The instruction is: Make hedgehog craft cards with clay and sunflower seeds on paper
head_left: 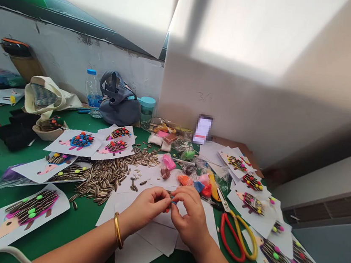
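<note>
My left hand and my right hand meet above white paper sheets, their fingertips pinching a tiny piece of coloured modelling clay. The fingers hide most of it, though blue and orange specks show. A gold bangle circles my left wrist. Just beyond my hands lies a heap of striped sunflower seeds. Bags of coloured clay sit beyond my right hand, and red-and-yellow-handled scissors lie to its right.
Paper hedgehog crafts covered with seeds and clay balls spread across the green table on both sides. A water bottle, grey bag, cloth bag and blurred phone stand along the back by the wall.
</note>
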The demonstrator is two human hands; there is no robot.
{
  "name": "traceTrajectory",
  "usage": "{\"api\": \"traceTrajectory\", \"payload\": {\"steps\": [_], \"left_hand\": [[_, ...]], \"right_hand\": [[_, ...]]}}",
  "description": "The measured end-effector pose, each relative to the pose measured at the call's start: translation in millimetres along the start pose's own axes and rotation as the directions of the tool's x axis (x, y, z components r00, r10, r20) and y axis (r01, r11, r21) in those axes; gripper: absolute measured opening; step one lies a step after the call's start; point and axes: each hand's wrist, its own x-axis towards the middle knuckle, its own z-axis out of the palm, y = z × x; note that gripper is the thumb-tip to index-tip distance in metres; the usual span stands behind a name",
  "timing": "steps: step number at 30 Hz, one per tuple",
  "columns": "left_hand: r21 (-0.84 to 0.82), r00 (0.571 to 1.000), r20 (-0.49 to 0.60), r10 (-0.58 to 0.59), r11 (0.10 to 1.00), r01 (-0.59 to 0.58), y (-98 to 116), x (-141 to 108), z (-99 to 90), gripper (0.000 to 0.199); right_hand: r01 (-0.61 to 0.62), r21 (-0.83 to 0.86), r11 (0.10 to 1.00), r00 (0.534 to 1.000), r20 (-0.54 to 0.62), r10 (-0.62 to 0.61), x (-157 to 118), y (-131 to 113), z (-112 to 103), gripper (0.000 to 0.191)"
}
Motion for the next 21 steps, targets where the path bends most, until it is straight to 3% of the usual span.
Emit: {"api": "traceTrajectory", "payload": {"steps": [6, 21], "left_hand": [[-0.086, 1.0, -0.021, -0.01, 0.996, 0.008, 1.7, -0.1, 0.7, 0.028], [-0.099, 1.0, 0.003, -0.024, 0.995, 0.024, -3.7, -0.9, 0.5, 0.036]], "right_hand": [[-0.011, 0.035, 0.999, 1.0, -0.007, 0.011, 1.0, 1.8, -4.1, 0.014], [0.004, -0.001, 1.0, 1.0, 0.028, -0.004, -0.4, 0.0, -4.7, 0.016]]}}
